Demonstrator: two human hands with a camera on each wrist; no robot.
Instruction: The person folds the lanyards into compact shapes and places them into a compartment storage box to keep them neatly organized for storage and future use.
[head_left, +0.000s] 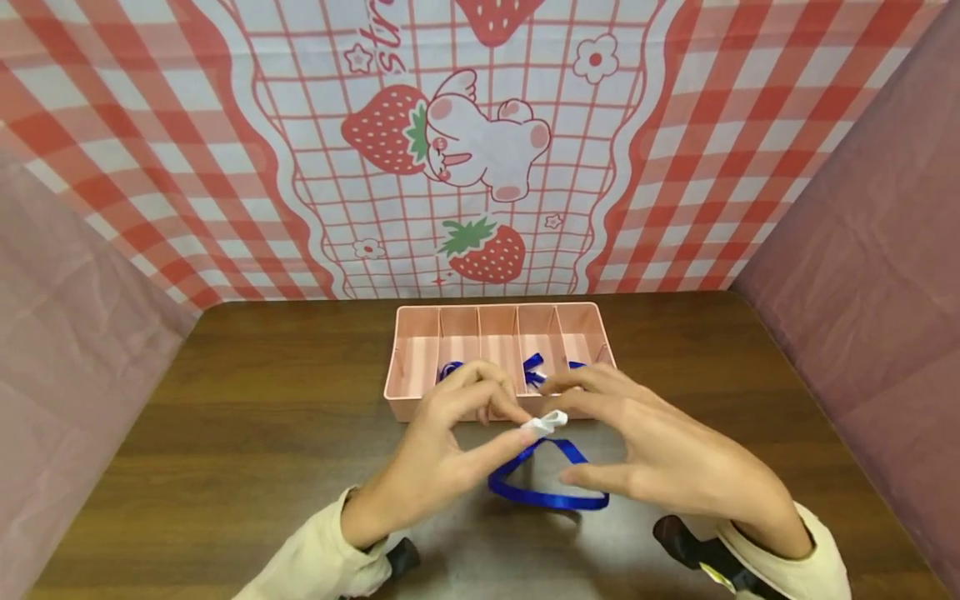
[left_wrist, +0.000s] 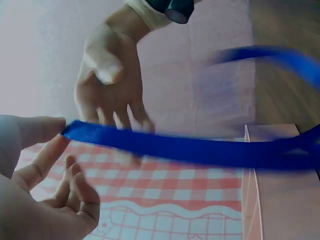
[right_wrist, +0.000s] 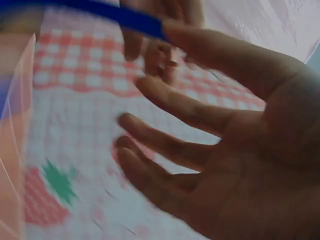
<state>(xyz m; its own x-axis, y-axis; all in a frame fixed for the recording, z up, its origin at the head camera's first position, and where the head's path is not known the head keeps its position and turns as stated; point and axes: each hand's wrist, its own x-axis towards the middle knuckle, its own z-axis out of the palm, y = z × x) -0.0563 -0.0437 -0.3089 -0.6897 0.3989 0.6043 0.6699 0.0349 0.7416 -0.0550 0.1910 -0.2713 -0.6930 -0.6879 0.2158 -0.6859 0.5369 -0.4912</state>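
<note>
Between thumb and index finger, my left hand [head_left: 438,454] pinches a blue ribbon [head_left: 547,500], whose held end shows in the left wrist view [left_wrist: 200,154]. The ribbon droops in a loop below the fingers, over the table. At the pinch, a small pale looped piece [head_left: 553,420] shows white in the head view. My right hand [head_left: 667,450] is beside the loop with fingers spread and relaxed. Its thumb overlaps the ribbon's edge in the head view, and no grip on it shows.
Behind the hands stands a pink divided tray [head_left: 405,408], its front partly covered by them. Blue ribbon pieces [head_left: 533,362] lie in several of its compartments. A red-and-white strawberry cloth [head_left: 487,142] rises at the back of the brown table [head_left: 247,417], with pinkish side walls.
</note>
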